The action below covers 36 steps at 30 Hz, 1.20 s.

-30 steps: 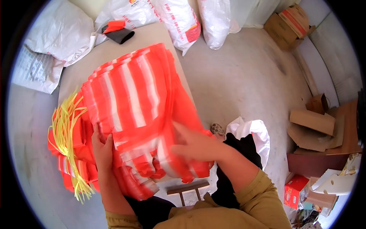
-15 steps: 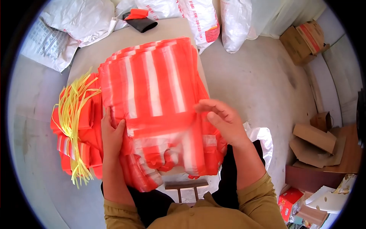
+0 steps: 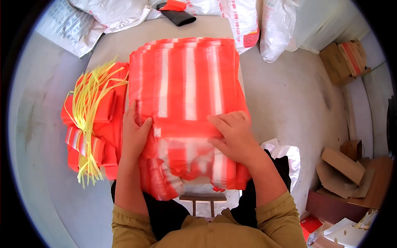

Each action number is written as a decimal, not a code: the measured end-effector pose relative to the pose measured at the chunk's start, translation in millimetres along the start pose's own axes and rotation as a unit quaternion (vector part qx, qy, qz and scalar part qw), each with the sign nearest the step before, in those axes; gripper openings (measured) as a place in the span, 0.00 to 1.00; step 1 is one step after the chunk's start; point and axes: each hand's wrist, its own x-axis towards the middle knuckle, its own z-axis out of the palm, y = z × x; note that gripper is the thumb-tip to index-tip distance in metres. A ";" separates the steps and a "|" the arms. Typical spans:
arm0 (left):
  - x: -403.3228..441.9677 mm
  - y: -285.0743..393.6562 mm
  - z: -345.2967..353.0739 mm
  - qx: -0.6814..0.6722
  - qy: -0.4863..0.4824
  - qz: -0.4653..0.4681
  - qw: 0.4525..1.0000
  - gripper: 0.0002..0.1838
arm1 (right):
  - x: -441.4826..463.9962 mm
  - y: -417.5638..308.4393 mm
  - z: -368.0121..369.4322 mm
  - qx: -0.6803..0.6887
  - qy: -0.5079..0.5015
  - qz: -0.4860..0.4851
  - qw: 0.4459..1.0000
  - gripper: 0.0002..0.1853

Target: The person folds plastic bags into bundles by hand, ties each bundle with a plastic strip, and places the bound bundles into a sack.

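The flat red-and-white striped plastic stack (image 3: 190, 89) runs lengthwise away between the spread left hand (image 3: 137, 131) at its edge and curled right hand (image 3: 235, 134), whose pinch I can't make out.

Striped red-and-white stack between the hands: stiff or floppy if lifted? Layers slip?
Likely floppy: the striped stack has crumpled, loosely folded near edges. Layers might slide apart when lifted, since the far edges lie staggered.

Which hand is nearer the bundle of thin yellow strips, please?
Left. The left hand is just right of the yellow strips; the right hand is farther, on the right of the red-and-white striped stack.
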 end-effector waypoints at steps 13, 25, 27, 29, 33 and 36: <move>-7.7 18.5 1.0 0.116 0.074 0.106 0.985 0.35 | 9.9 -7.8 7.6 -0.039 0.026 0.014 0.999 0.23; -23.4 56.6 1.1 0.187 -0.023 0.225 0.956 0.31 | 19.0 -12.2 7.9 -0.029 0.025 0.015 0.999 0.21; -24.5 56.4 2.7 0.183 -0.017 0.228 0.956 0.27 | 21.9 -14.7 8.9 -0.029 0.023 0.011 0.999 0.21; -25.4 57.4 3.6 0.182 -0.017 0.229 0.956 0.24 | 24.8 -17.3 10.2 -0.026 0.021 0.009 0.999 0.21; -25.1 62.6 0.8 0.188 -0.033 0.236 0.953 0.20 | 28.1 -21.7 12.6 -0.012 0.019 0.003 1.000 0.21; -24.0 61.8 0.0 0.174 -0.044 0.254 0.950 0.19 | 28.6 -24.7 15.0 0.014 0.017 0.002 1.000 0.25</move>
